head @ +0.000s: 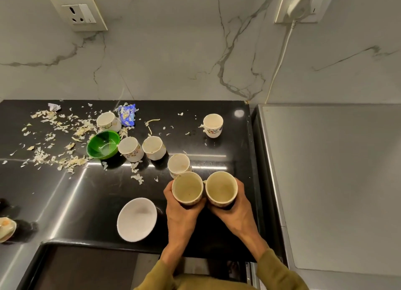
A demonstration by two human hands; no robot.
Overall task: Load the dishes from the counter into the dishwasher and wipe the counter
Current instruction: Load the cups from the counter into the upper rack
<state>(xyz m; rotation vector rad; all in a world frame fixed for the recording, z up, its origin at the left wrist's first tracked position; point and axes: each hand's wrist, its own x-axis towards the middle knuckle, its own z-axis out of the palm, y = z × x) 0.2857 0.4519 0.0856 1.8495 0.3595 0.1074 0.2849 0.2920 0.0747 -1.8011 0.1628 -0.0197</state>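
My left hand (181, 211) grips a cream cup (187, 187) and my right hand (233, 211) grips a second cream cup (221, 187), side by side above the black counter (217, 144). Just behind them stands a floral cup (179, 164). Further back are two more cups (131, 148) (154, 147), another cup (108, 121) at the back left and a lone cup (213, 124) at the back right. A green bowl (103, 145) sits left of the cups. A white bowl (136, 219) lies near the front edge.
Food scraps (63, 142) litter the counter's left half, with a blue wrapper (127, 114) near the wall. A steel appliance top (325, 181) lies to the right. A dish (6, 229) sits at the far left edge. A cable (280, 59) hangs from the wall socket.
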